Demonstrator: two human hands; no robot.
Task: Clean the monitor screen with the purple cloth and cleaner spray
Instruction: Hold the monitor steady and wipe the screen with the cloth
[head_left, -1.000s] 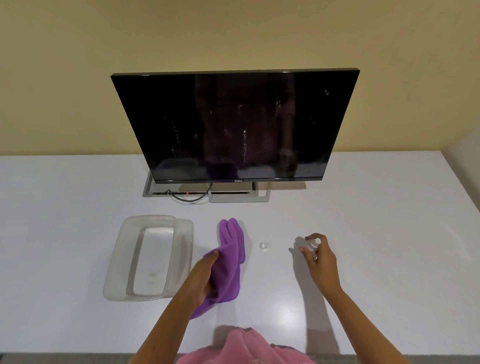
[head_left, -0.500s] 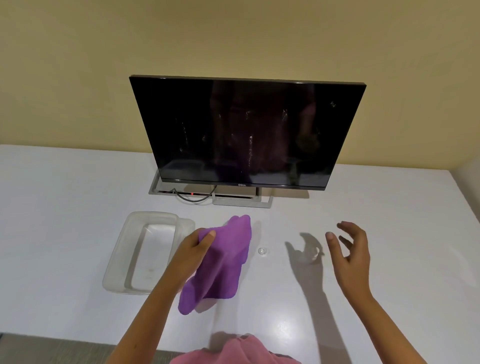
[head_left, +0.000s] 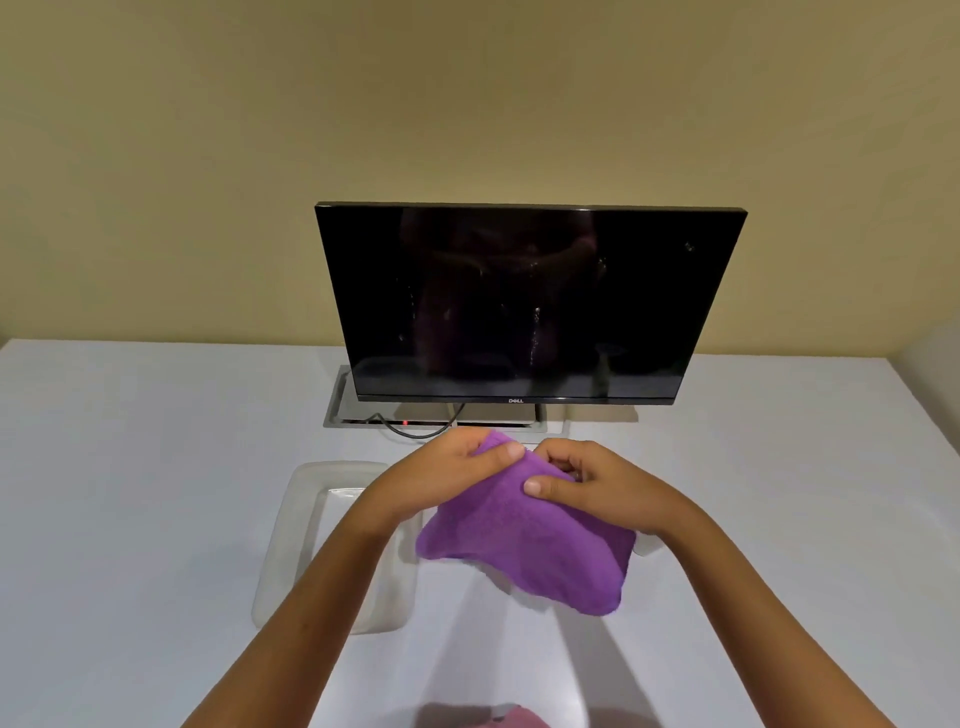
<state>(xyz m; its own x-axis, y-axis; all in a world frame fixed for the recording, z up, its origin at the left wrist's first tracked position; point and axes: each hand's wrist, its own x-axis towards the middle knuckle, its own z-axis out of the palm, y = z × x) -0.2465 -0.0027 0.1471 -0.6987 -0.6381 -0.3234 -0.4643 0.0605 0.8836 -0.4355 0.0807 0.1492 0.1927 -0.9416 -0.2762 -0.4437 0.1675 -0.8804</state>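
The black monitor (head_left: 524, 306) stands upright at the back of the white table, its dark screen speckled with wet droplets near the middle. I hold the purple cloth (head_left: 524, 540) up above the table in front of the monitor's base. My left hand (head_left: 447, 478) pinches the cloth's top edge from the left, and my right hand (head_left: 597, 483) grips the same edge from the right, thumbs on the near face. The rest of the cloth hangs down toward me. The cleaner spray bottle is hidden behind the cloth and my right hand.
A clear plastic tray (head_left: 296, 530) lies on the white table (head_left: 156, 467) to the left, partly under my left forearm. A metal cable hatch with a black cable (head_left: 415, 423) sits below the monitor. A beige wall rises behind.
My right hand let go of the spray bottle, left it on the table and came over to the cloth. My left hand raised the cloth, and both hands now grip it.
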